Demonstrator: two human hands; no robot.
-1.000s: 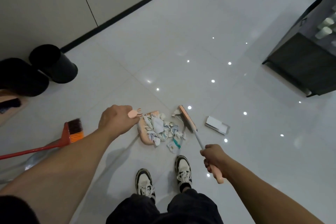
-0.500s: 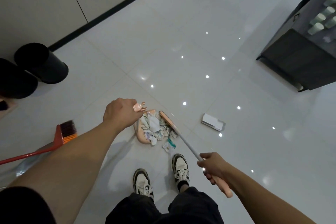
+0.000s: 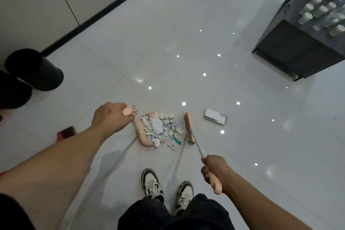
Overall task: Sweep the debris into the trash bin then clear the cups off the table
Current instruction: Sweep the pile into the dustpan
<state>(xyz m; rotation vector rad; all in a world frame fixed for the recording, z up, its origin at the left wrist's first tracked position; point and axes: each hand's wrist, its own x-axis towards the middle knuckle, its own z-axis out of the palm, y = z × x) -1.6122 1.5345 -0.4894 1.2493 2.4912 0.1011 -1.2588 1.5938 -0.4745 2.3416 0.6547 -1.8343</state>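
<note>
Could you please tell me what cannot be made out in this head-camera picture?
- Pale green paper cups on the dark grey table: blurred, row cut by the right edge.
- Red broom: handle hidden behind the left forearm.
- Black round trash bins: insides dark, nearer one cut by the left edge.

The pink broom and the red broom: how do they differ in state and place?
The pink broom is gripped by the right hand, its head beside the debris; the red broom is in neither hand, off to the left. The pink head shows whole; the red is half hidden behind the left arm. Both heads are at the floor.
</note>
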